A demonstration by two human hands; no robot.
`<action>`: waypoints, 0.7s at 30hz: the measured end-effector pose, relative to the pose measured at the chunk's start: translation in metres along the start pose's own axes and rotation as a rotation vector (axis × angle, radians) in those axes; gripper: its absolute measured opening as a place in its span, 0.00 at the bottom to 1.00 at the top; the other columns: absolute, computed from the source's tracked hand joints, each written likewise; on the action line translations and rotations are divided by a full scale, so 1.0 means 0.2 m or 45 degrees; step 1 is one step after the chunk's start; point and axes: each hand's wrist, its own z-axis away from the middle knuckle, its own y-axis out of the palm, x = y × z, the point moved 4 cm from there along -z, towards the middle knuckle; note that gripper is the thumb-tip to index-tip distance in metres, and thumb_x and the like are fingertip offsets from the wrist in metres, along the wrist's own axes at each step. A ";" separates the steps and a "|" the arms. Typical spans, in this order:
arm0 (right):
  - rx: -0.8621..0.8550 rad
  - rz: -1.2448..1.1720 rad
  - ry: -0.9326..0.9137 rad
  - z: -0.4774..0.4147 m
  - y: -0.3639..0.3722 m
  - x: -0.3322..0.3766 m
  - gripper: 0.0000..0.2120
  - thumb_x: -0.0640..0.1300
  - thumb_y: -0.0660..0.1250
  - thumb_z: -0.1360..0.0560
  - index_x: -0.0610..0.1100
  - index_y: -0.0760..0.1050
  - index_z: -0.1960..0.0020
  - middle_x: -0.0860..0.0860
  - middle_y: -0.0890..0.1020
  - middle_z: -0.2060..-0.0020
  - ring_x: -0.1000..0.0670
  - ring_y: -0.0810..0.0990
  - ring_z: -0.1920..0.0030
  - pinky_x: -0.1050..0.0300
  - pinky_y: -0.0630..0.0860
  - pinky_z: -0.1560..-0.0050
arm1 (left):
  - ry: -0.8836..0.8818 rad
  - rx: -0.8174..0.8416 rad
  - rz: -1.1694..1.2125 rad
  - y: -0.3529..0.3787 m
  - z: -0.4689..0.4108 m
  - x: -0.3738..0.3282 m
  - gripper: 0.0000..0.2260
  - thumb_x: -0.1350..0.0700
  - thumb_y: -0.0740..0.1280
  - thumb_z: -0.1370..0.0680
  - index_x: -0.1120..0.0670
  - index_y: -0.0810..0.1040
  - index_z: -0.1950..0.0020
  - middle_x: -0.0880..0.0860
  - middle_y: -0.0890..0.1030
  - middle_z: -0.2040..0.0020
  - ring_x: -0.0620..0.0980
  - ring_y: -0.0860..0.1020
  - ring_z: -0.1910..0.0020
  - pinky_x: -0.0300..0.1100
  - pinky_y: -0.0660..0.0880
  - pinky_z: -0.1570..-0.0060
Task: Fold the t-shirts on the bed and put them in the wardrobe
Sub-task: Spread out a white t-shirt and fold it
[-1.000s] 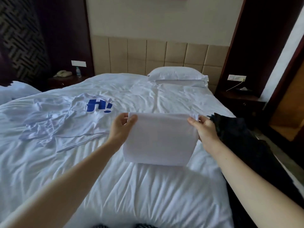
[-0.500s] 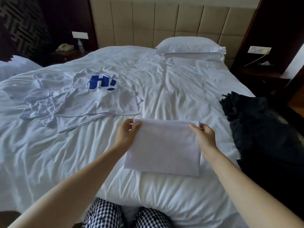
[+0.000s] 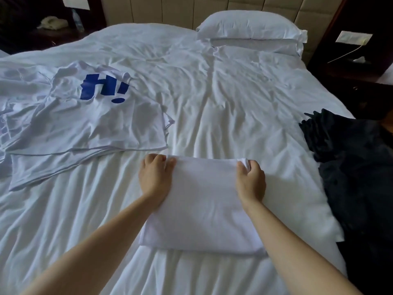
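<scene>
Two bare hands hold the far corners of a folded white t-shirt on a bed

The folded t-shirt lies flat on the sheet, well short of the pillow on the person's side. The edge facing the pillow runs side to side. The left hand curls its fingers over one end of that edge and the right hand pinches the other, so both are equally placed to lift it. Its shape looks near square, so no long axis is clear. An unfolded t-shirt with blue print lies well left of the pillow, and a dark garment nearer than the pillow, at the right
</scene>
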 end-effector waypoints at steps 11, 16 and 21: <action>0.004 0.200 -0.060 0.00 0.00 -0.01 0.30 0.51 0.67 0.24 0.38 0.64 0.29 0.40 0.76 0.38 0.37 0.73 0.38 0.45 0.70 0.41 | -0.074 0.009 0.025 0.00 0.04 0.05 0.25 0.40 0.59 0.20 0.54 0.66 0.30 0.55 0.74 0.35 0.57 0.71 0.34 0.51 0.67 0.37; 0.504 0.211 0.002 0.13 -0.14 -0.10 0.37 0.53 0.64 0.23 0.47 0.48 0.21 0.44 0.70 0.29 0.40 0.70 0.31 0.43 0.69 0.34 | -0.143 0.347 0.152 -0.11 0.20 0.10 0.38 0.31 0.57 0.30 0.49 0.57 0.25 0.53 0.79 0.39 0.58 0.78 0.42 0.53 0.74 0.42; 0.738 -0.116 -0.071 0.24 -0.22 -0.07 0.29 0.37 0.66 0.24 0.49 0.65 0.26 0.52 0.69 0.29 0.51 0.65 0.27 0.61 0.63 0.33 | -0.053 0.568 0.216 -0.17 0.35 0.05 0.31 0.43 0.63 0.26 0.42 0.58 0.24 0.62 0.77 0.38 0.63 0.77 0.42 0.52 0.74 0.42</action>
